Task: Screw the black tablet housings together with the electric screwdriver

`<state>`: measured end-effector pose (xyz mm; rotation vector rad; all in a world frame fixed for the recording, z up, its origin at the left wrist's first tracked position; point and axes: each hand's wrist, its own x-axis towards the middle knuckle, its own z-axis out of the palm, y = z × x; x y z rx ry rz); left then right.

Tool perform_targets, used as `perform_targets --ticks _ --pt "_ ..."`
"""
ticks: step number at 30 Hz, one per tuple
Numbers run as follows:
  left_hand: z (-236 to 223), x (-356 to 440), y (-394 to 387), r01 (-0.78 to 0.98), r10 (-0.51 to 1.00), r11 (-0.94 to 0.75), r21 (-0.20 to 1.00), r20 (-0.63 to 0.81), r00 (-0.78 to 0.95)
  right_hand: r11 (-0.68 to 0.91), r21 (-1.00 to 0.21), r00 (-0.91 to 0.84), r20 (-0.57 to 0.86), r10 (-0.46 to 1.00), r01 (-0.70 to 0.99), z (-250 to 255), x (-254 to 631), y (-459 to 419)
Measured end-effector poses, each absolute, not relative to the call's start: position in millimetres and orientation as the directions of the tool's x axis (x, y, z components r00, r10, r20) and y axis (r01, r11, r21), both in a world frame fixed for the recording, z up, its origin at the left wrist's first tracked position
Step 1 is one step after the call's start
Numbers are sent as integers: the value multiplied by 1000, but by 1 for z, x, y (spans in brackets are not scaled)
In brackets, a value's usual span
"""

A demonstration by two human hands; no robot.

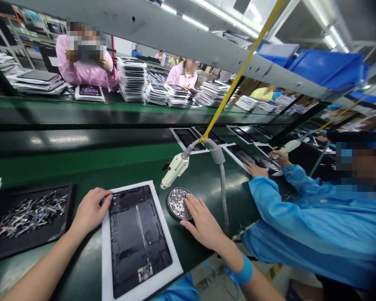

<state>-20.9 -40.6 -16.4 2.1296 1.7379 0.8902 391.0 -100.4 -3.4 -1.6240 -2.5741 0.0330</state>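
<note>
A tablet housing (138, 238) with dark insides and a small circuit board near its lower end lies on a white sheet (106, 259) in front of me. My left hand (92, 209) is at its upper left corner, thumb and fingers closed against the edge; whether a small part is between them is hidden. To the right, a round metal dish (175, 202) of small shiny pieces, seemingly screws, sits on the bench. Fingertips of my right hand (203, 223) touch the dish, fingers stretched out and thumb apart. A pale electric screwdriver (175, 169) hangs just above the dish.
A black tray (69, 209) with many thin strip-like parts lies at left. A yellow strap (244, 67) and grey cable (224, 192) hang near the screwdriver. At right, a co-worker in blue sleeves (288, 209) works. More housings (184, 138) lie on the line; stacks (131, 79) stand behind.
</note>
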Motion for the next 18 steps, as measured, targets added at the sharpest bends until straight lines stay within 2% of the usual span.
perform_targets --ticks 3,8,13,18 --pt "-16 -22 -40 792 948 -260 552 301 101 406 -47 -405 32 914 913 -7 383 -102" --pt "-16 -23 -40 782 950 -265 564 293 111 469 -71 -470 4 883 880 -12 375 -110" --pt "-18 -24 -39 785 949 -264 561 296 108 431 -66 -434 -34 900 900 -7 389 -110" --pt "-14 -23 -40 786 951 -259 561 289 107 508 -82 -512 -36 858 857 -2 373 -101"
